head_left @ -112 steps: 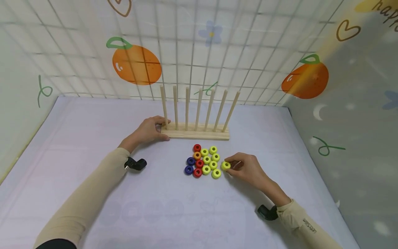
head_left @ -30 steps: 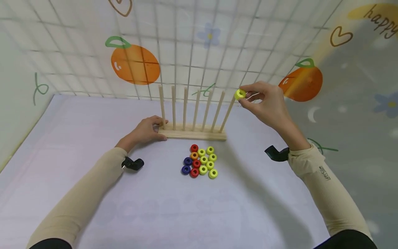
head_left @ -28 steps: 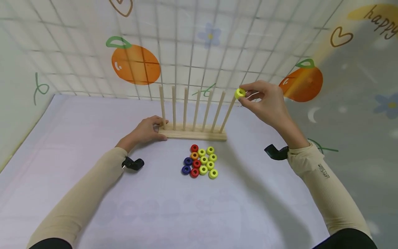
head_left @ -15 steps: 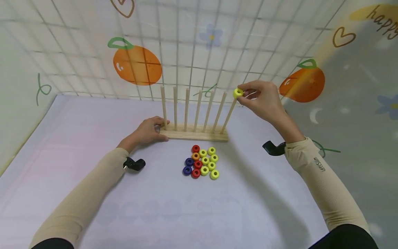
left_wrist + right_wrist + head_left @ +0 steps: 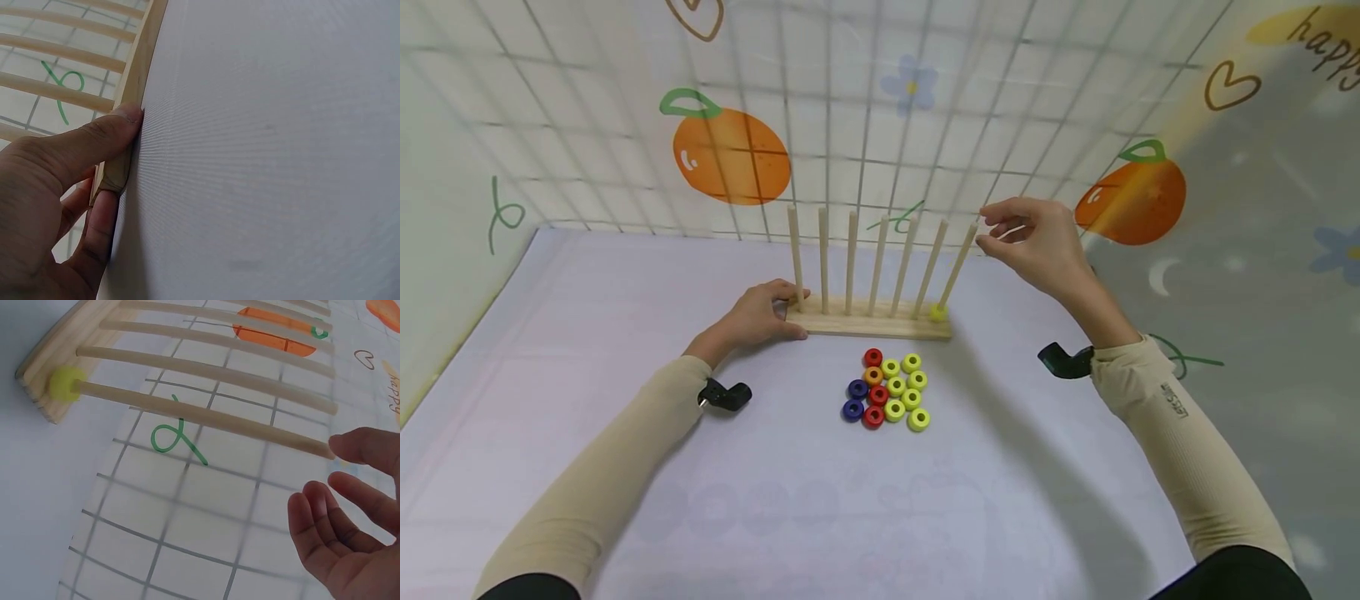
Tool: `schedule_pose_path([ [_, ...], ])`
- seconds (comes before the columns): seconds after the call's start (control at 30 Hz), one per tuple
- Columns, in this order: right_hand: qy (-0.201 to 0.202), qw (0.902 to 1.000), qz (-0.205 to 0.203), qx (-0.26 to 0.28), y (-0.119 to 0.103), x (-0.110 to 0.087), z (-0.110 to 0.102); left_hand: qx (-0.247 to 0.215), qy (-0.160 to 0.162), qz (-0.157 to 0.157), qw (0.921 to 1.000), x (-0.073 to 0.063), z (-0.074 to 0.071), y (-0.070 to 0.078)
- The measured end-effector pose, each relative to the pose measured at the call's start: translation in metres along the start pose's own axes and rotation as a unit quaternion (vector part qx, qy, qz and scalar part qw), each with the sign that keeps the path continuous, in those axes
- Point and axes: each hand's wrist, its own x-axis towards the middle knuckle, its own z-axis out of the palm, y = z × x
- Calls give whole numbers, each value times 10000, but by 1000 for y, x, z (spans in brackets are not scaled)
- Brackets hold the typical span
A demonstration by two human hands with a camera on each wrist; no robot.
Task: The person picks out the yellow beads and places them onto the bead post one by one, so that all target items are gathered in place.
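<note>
A wooden peg stand (image 5: 868, 323) with a row of several upright pegs stands on the table. My left hand (image 5: 757, 315) grips the left end of its base; in the left wrist view the thumb lies along one face and the fingers fold round the end (image 5: 107, 178). One yellow bead (image 5: 938, 312) sits at the foot of the rightmost peg, also visible in the right wrist view as a yellow bead (image 5: 65, 384). Beside the top of that peg, my right hand (image 5: 1037, 246) is held up with thumb and fingers parted and nothing between them.
In front of the stand lies a cluster of loose beads: several yellow beads (image 5: 896, 387), a few red beads (image 5: 873, 417), an orange bead (image 5: 873, 375) and two dark blue beads (image 5: 853, 410). A printed curtain (image 5: 1000, 108) hangs behind the table.
My right hand carried a yellow bead from beside the cluster up to the rightmost peg's top, then let go. The bead dropped down the peg to the base. The left hand stayed put.
</note>
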Motion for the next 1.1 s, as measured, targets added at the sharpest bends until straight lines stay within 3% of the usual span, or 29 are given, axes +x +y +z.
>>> schedule_pose_path([
  [0.63,141,9987,347,346,20,-43,-1,-210,-37,43,9998,-1,0,-1],
  [0.9,29,9984,8,567,36,-68,24,-205,-15,51,9998,-2,-2,0],
  [1.1,-493,9937,321,950,46,-84,49,-255,17,55,9997,-1,0,0],
])
